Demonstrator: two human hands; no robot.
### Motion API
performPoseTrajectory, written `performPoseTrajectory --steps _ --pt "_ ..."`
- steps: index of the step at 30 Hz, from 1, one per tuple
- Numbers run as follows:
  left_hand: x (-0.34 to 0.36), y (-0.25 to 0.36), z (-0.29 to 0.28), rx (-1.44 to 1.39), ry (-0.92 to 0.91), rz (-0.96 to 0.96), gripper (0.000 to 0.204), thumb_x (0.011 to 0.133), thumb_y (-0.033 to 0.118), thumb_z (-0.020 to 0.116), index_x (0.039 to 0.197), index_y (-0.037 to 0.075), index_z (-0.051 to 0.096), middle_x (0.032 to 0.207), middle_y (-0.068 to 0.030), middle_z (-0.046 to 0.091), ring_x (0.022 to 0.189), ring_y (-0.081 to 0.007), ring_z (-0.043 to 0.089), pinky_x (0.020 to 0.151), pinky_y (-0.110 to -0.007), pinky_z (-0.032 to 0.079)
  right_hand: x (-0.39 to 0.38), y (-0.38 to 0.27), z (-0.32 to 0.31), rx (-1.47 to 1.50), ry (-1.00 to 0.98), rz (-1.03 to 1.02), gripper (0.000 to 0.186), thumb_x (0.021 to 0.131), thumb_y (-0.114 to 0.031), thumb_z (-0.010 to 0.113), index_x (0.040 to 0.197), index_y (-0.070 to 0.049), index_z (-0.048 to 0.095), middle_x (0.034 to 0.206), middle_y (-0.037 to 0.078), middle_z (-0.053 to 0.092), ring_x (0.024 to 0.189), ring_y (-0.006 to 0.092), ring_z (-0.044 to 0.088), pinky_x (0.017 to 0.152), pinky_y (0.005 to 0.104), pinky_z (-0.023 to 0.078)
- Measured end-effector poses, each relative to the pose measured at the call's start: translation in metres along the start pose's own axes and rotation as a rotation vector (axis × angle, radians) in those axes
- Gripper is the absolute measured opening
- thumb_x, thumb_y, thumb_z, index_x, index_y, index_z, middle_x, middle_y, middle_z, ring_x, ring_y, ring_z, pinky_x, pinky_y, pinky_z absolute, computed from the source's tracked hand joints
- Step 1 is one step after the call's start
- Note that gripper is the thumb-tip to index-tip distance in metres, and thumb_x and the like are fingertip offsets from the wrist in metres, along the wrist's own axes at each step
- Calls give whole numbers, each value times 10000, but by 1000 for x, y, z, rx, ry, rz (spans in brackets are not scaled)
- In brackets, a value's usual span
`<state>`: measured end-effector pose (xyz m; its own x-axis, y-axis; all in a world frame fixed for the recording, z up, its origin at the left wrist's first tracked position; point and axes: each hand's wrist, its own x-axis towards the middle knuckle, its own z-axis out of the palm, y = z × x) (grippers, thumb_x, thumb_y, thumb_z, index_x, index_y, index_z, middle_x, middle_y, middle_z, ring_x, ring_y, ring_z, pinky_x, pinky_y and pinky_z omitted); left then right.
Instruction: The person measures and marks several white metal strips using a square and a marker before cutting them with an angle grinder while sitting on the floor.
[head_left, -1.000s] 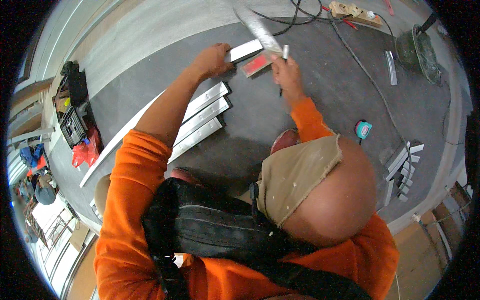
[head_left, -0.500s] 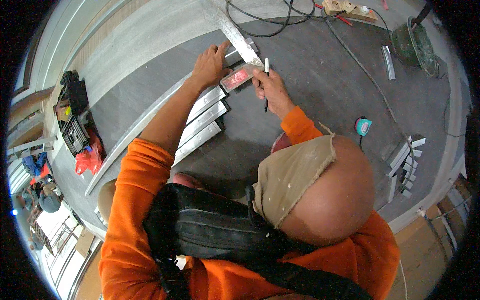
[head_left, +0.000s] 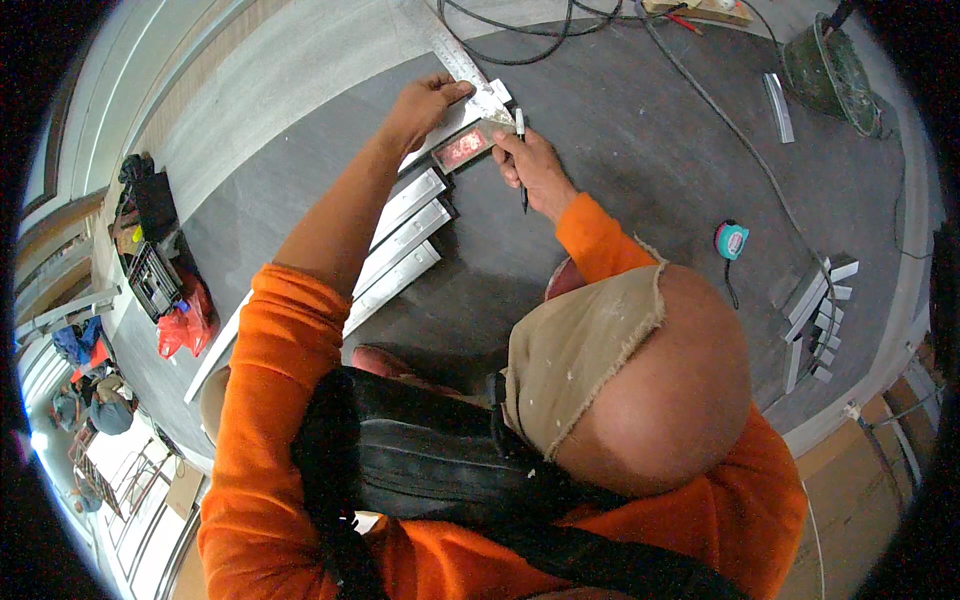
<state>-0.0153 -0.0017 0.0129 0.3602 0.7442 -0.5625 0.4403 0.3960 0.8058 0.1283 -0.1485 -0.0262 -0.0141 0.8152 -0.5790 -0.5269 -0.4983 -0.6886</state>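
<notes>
1. My left hand (head_left: 425,100) flat, pinning metal square (head_left: 470,75) over the short metal strip (head_left: 470,145)
2. My right hand (head_left: 535,170) beside the strip, gripping pen (head_left: 521,150)
3. Three cut strips (head_left: 400,245) below the square; marking seems unfinished

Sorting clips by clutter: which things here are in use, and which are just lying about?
In use:
left hand pressing the metal square
right hand holding a pen
short profile piece

Lying about:
tape measure
cut offcuts
three profiles
bucket
cables
</notes>
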Motion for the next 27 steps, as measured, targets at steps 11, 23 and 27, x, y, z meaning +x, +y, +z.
performPoseTrajectory --steps 11,23,27 --pt "21 -12 15 -203 72 27 310 880 47 712 1176 -14 640 1005 -94 729 844 -166 662 781 -299 523 4 -3 0 27 -2 9 237 996 -291 585 1042 -60 619 745 8 587 490 61 435 395 231 299" --pt "20 -12 11 -258 39 47 308 879 63 715 1168 -12 640 1003 -111 731 870 -191 679 817 -315 527 7 -3 -2 -64 5 3 274 1000 -320 572 1105 -71 619 754 17 604 494 65 459 396 237 328" --pt "18 -11 10 -157 75 19 338 872 77 727 1185 -15 639 1004 -117 730 873 -198 683 805 -320 532 11 -11 -16 -318 38 59 352 1000 -375 557 1038 -46 677 769 42 662 558 110 558 482 284 422"
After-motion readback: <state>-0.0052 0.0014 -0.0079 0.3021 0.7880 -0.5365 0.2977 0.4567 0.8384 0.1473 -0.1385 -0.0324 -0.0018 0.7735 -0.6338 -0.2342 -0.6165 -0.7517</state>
